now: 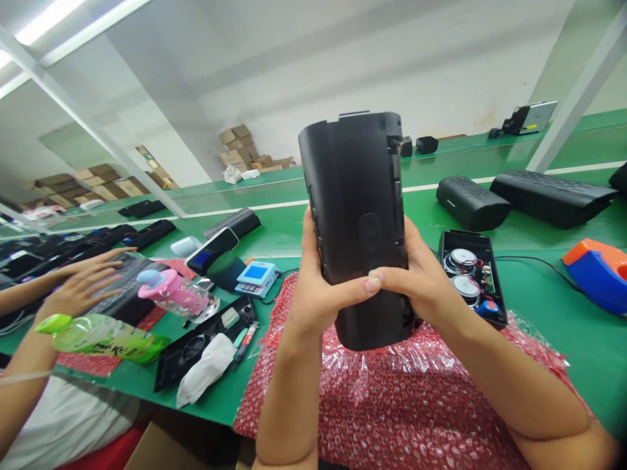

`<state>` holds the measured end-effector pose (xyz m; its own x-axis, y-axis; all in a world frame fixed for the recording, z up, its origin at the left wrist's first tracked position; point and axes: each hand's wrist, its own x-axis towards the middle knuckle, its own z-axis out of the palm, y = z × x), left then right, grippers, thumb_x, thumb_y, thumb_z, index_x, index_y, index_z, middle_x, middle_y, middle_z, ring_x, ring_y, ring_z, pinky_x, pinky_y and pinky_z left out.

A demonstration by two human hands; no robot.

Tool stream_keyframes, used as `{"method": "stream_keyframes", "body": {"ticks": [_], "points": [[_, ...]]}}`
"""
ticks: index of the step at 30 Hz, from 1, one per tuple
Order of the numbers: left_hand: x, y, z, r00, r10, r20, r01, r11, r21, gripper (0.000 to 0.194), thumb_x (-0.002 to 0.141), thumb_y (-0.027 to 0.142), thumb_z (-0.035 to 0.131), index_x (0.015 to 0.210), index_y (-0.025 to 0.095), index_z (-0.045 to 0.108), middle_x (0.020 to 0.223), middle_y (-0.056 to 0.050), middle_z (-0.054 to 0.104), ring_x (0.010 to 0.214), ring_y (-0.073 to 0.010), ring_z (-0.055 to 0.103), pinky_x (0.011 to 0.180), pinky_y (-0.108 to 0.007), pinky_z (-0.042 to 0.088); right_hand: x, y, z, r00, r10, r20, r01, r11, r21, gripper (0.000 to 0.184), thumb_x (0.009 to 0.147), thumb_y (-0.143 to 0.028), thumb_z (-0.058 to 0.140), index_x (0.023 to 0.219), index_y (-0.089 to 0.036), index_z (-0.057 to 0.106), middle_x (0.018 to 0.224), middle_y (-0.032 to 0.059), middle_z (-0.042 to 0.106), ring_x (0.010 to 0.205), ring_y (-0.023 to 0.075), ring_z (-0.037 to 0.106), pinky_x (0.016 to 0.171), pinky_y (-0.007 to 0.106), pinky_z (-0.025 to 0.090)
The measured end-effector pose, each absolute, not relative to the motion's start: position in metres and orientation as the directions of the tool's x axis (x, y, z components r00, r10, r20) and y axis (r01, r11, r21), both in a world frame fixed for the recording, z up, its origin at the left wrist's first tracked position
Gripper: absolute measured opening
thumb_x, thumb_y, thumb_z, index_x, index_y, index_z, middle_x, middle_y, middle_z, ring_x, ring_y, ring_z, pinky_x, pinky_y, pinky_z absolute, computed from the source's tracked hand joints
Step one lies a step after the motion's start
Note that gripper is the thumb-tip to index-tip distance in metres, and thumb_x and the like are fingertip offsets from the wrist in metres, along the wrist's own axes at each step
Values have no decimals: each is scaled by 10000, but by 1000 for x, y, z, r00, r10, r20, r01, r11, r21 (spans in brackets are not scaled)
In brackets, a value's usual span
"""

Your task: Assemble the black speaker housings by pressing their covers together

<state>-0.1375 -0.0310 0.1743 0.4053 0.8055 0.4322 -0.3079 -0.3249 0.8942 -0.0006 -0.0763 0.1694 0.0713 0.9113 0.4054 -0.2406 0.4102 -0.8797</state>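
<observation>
My left hand [327,277] and my right hand [409,274] grip a black plastic speaker housing [355,196] from both sides, holding it upright in front of me. Its lower end hangs just above red bubble wrap [392,398], and my thumbs meet across its face. To the right of my right hand lies an open black speaker shell [470,243] holding two round drivers, red wires and a small green circuit board. A co-worker's hand [85,284] rests on a dark object at the left.
On the green workbench [578,346] stand a pink bottle [176,294], a green drink bottle [105,338], a blue digital meter [257,277], and a blue-and-orange tape dispenser [597,277]. Black speakers [473,203] lie behind. Cardboard boxes [240,149] are stacked far back.
</observation>
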Motion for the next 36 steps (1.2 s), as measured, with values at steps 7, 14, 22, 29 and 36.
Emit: {"method": "stream_keyframes", "body": {"ticks": [7,14,22,29,36], "points": [[-136,-32,175,389,799,459,-332,-343,879,1133,560,350,901,1489,318,253,1422,-75,535,1274,-329,559,1033,-442,521,0,-75,170,75,904,421,-269,425,-864,721,715,-317,791,1311,-241,393,1288,35,584,1192,259,566,1037,396,498],[-136,-33,175,397,798,453,-333,-335,882,1119,570,353,898,1484,335,252,1427,-71,527,1287,-334,550,1057,-462,507,0,-76,170,75,918,388,-259,394,-882,769,690,-347,805,1328,-256,386,1294,40,579,1196,280,563,1039,427,495],[-136,-33,174,399,800,448,-328,-331,885,1104,562,378,901,1468,345,271,1425,-69,530,1282,-342,552,1046,-477,512,0,-76,170,74,923,378,-257,384,-887,799,687,-357,808,1351,-264,375,1295,44,576,1199,292,559,1041,445,491],[-136,-34,177,388,810,441,-370,-301,879,1136,551,290,904,1482,326,254,1397,-79,559,1248,-335,581,1034,-478,515,0,-77,168,77,910,407,-255,412,-875,708,727,-278,780,1337,-253,422,1274,31,601,1181,270,577,1036,422,498],[-138,-41,178,391,817,423,-394,-267,880,1161,522,412,928,1463,308,255,1395,-81,565,1291,-352,547,1102,-573,445,3,-82,167,99,924,370,-137,381,-915,568,802,-301,772,1320,-314,540,1331,70,582,1237,314,545,1072,470,450]]}}
